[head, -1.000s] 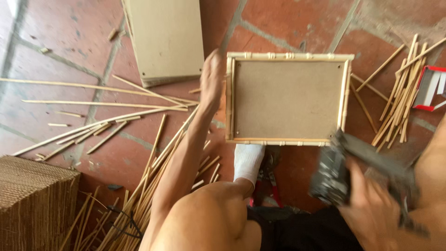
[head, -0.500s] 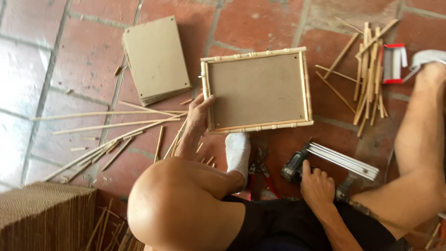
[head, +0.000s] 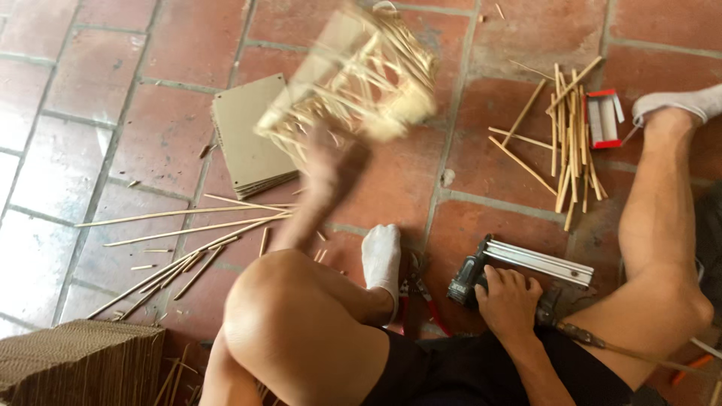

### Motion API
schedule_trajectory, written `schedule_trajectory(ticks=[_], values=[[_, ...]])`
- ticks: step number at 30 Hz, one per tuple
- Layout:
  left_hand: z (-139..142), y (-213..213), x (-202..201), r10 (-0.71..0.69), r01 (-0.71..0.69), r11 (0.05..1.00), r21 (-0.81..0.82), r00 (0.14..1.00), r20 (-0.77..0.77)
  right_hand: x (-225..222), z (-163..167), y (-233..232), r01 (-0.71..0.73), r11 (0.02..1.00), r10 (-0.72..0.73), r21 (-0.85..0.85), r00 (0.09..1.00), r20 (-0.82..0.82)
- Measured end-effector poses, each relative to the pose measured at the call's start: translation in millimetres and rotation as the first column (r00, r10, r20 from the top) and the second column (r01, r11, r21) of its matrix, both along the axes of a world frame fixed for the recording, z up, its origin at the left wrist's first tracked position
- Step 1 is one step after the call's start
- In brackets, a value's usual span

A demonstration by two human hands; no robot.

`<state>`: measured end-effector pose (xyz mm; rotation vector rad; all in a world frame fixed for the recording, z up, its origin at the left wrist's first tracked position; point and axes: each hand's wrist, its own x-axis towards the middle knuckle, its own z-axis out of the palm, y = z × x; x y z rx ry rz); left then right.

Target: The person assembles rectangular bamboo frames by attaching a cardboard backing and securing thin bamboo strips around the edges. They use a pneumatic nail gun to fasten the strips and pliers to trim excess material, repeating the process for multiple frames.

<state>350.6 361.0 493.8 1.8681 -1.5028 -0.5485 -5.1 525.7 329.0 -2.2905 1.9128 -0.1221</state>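
I sit on a red tiled floor. My left hand [head: 331, 169], blurred by motion, holds a bamboo-framed tray with a cardboard bottom [head: 353, 71] raised off the floor and tilted. My right hand [head: 510, 297] rests on a black staple gun with a silver magazine [head: 526, 274] lying on the floor by my right leg. Red-handled pliers [head: 421, 297] lie beside my white-socked foot [head: 381, 259].
A stack of cardboard sheets [head: 248, 135] lies left of the tray. Long bamboo sticks [head: 180, 233] are scattered at left, shorter ones [head: 568, 143] at right next to a red staple box [head: 603, 119]. A pile of corrugated cardboard [head: 75, 365] sits at bottom left.
The tray lay flat on the floor before; my left hand has now lifted and tipped it up. My right hand has set the staple gun down on the floor.
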Motion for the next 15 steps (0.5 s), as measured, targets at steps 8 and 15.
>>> schedule_trajectory(ticks=[8,15], values=[[-85,71,-51,-0.216,0.230,0.953,-0.199,0.972,0.090,13,-1,-21,0.012,0.984,-0.046,0.177,0.980,0.192],[-78,158,-21,-0.102,0.019,0.941,-0.339,0.969,-0.227,54,-3,-129,0.090,0.980,-0.177,0.177,0.797,0.578]])
